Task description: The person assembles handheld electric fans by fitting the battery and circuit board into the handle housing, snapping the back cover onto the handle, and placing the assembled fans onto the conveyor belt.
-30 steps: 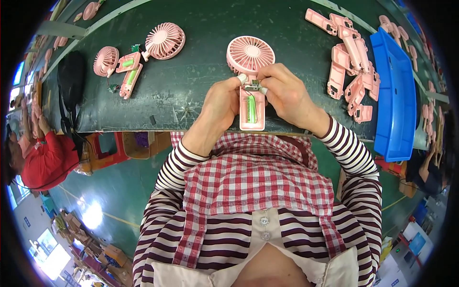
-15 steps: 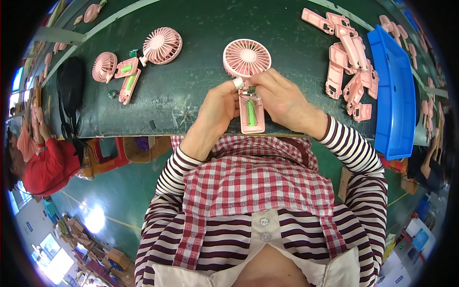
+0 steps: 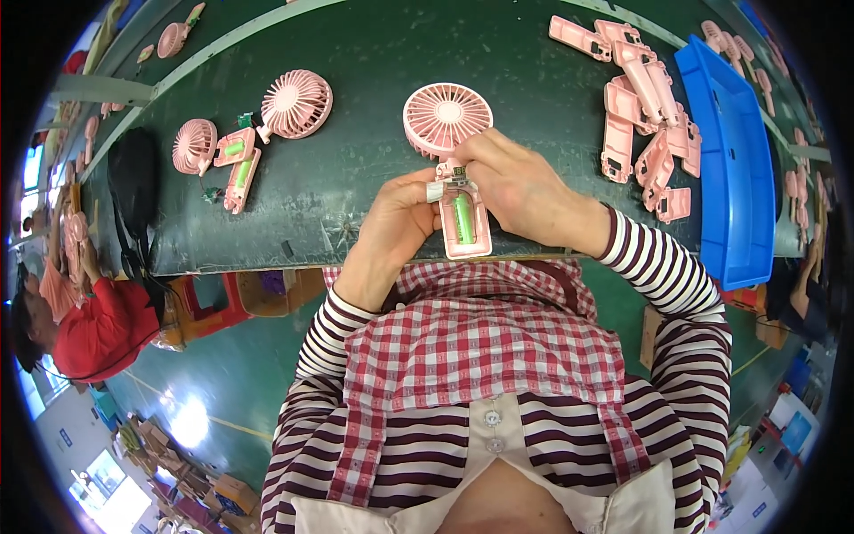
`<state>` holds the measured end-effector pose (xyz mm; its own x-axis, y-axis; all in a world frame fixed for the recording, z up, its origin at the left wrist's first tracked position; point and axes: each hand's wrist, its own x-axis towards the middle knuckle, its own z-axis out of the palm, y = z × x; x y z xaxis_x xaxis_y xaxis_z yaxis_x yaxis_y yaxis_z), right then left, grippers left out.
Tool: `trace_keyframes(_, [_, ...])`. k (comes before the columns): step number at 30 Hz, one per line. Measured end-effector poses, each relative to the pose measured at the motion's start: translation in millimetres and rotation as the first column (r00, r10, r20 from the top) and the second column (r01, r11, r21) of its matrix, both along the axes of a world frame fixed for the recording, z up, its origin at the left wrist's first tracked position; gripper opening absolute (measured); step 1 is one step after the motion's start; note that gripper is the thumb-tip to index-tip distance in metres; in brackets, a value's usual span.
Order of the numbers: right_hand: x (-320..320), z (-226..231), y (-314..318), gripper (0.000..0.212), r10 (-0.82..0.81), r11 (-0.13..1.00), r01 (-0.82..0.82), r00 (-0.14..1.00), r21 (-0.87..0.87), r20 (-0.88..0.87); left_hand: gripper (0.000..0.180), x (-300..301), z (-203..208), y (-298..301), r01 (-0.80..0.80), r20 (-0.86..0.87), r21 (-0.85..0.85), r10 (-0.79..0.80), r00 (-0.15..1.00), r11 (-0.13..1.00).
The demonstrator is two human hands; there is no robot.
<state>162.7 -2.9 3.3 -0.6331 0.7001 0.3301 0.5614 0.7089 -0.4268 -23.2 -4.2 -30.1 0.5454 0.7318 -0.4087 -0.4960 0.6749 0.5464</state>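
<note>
Between my hands, near the table's front edge, is a pink handheld fan (image 3: 448,118) with its round grille pointing away from me. Its handle (image 3: 480,246) lies open, showing a green battery (image 3: 463,220) and a small circuit board (image 3: 458,173) at the neck. My left hand (image 3: 398,222) grips the handle's left side, with a white wrap around one fingertip. On the other side my right hand (image 3: 523,190) has its fingers closed at the neck, by the board. Its fingertips are partly hidden, and whether they pinch a small part I cannot tell.
Two more pink fans (image 3: 296,106) with opened handles lie at the left. Several loose pink handle shells (image 3: 620,147) are heaped at the right, beside a blue tray (image 3: 737,178). A black bag (image 3: 133,182) hangs at the table's left. A person in red (image 3: 105,325) works farther left.
The fan has shifted slightly toward me and to the left. The battery sits straighter in the handle. Both hands stay at the neck and handle.
</note>
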Motion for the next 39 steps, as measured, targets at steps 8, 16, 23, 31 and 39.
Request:
trace_keyframes(8, [-1.9, -5.7, -2.5, 0.016, 0.011, 1.000, -0.012, 0.997, 0.014, 0.070, 0.029, 8.3, 13.8, 2.0, 0.060, -0.241, 0.009, -0.056, 0.969, 0.998])
trace_keyframes(16, [-5.0, -13.0, -0.9, 0.015, -0.006, 0.999, 0.002, 0.995, 0.043, 0.101, 0.027, 14.4, 3.0, 4.1, -0.002, -0.322, -0.019, -0.004, 0.947, 1.000])
trace_keyframes(23, [5.0, -3.7, 7.4, 0.013, -0.056, 0.986, 0.042, 0.995, 0.162, 0.078, 0.022, 17.8, 4.2, 17.7, 0.047, -0.177, 0.041, -0.039, 0.983, 0.998])
trace_keyframes(31, [1.4, -12.4, -2.1, 0.014, -0.073, 0.976, 0.045, 0.989, 0.212, 0.125, 0.023, 12.6, -20.1, 7.5, 0.082, -0.225, 0.014, -0.076, 0.971, 0.997])
trace_keyframes(39, [-1.9, -13.2, -13.5, 0.010, -0.206, 0.954, 0.179, 0.974, 0.242, 0.093, 0.024, 16.5, -7.8, 3.5, 0.095, -0.280, 0.072, -0.071, 0.957, 0.993])
